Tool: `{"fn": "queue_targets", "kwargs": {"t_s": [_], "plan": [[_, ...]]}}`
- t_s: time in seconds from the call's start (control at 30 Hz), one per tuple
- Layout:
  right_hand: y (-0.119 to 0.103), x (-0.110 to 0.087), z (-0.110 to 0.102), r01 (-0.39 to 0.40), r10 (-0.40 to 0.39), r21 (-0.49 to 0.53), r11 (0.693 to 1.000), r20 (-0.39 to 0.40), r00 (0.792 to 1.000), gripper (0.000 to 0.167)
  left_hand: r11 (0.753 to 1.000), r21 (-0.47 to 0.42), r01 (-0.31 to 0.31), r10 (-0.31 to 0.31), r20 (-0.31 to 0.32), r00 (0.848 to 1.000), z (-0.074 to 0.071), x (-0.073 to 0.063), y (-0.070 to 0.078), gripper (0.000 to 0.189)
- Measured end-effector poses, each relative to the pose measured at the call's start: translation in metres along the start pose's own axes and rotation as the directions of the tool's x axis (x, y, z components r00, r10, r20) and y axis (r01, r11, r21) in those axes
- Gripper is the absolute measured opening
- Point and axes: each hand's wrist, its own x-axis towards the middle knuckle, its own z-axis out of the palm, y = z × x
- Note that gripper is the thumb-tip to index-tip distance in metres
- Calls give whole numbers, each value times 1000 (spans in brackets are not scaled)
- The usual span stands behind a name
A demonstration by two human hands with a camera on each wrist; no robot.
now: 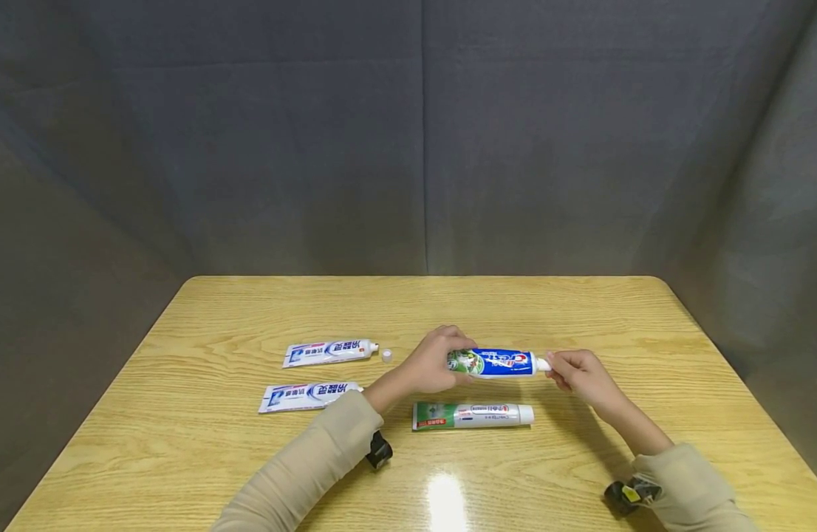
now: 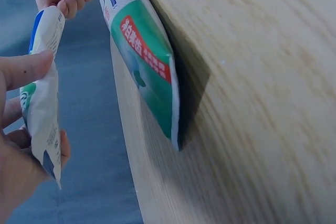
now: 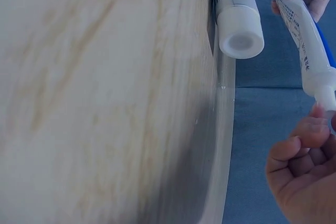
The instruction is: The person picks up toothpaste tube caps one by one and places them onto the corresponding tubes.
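Note:
A blue, green and white toothpaste tube [image 1: 504,363] is held level above the table between both hands. My left hand [image 1: 433,362] grips its flat tail end, thumb on one face and fingers on the other, as the left wrist view shows. With thumb and fingertips, my right hand [image 1: 584,378] pinches the small white cap [image 1: 543,365] at the tube's other end. In the right wrist view the cap [image 3: 326,98] sits at the tube's neck, partly covered by the fingers. Just nearer the body, a green and white toothpaste tube [image 1: 475,416] lies on the table, its white cap on.
Two white and blue toothpaste tubes [image 1: 329,353] [image 1: 305,397] lie at the left of the wooden table [image 1: 202,443]. The farther one shows a bare nozzle, with a loose white cap [image 1: 386,355] beside it. The left forearm overlaps the nearer one's end. Grey curtain [image 1: 422,148] hangs behind.

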Motion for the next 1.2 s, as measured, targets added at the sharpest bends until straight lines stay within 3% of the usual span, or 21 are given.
{"fn": "queue_targets", "kwargs": {"t_s": [0.3,0.67,0.93,1.2], "plan": [[1,0,1,-32,32,6,999,-6,999,42,1000,2,6,-6,-5,1000,0,0,1,50],[7,-4,-1,172,-169,80,982,-37,985,24,1000,-11,17,-18,-7,1000,0,-1,-2,47],[8,-5,1,162,-159,18,987,-91,983,17,999,-24,22,-22,2,1000,2,-1,-3,48],[10,-3,-4,151,-149,15,988,-64,987,18,1000,-21,14,-14,14,1000,2,0,-2,50]]}}
